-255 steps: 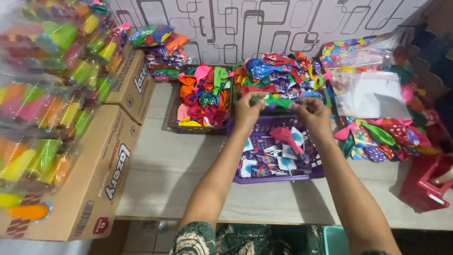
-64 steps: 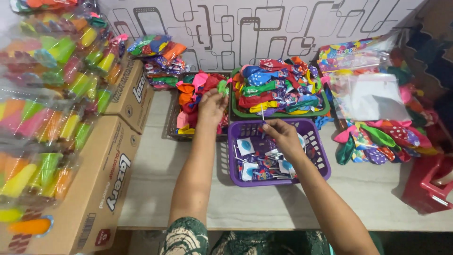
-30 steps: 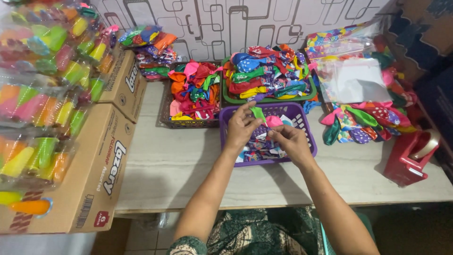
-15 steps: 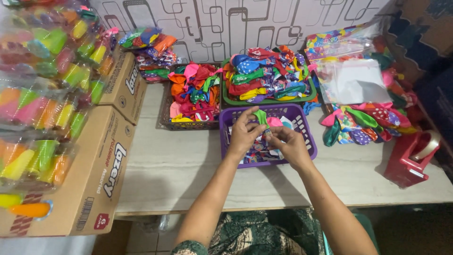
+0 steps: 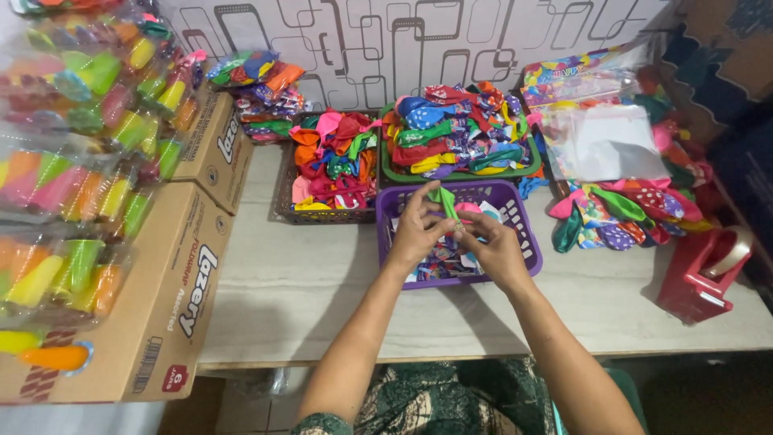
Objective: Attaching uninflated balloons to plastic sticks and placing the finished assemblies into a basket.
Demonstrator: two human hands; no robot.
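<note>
My left hand (image 5: 417, 234) and my right hand (image 5: 493, 246) meet above a purple basket (image 5: 527, 242) on the table. Together they pinch a green uninflated balloon (image 5: 444, 201), with a pink balloon (image 5: 469, 209) showing just under the fingers. Small printed cards lie in the purple basket beneath my hands. Behind it stands a green basket (image 5: 459, 173) heaped with mixed-colour balloons. A dark basket (image 5: 283, 201) to its left holds red, orange and pink balloons.
Cardboard boxes (image 5: 173, 298) with bagged colourful items stacked on them line the left side. A loose pile of patterned balloons (image 5: 620, 217) and clear plastic bags (image 5: 600, 141) lie at the right. A red tape dispenser (image 5: 700, 274) stands near the right edge.
My left hand came back from the dark basket to the purple basket. Both hands now hold a green balloon together, slightly higher than half a second ago.
</note>
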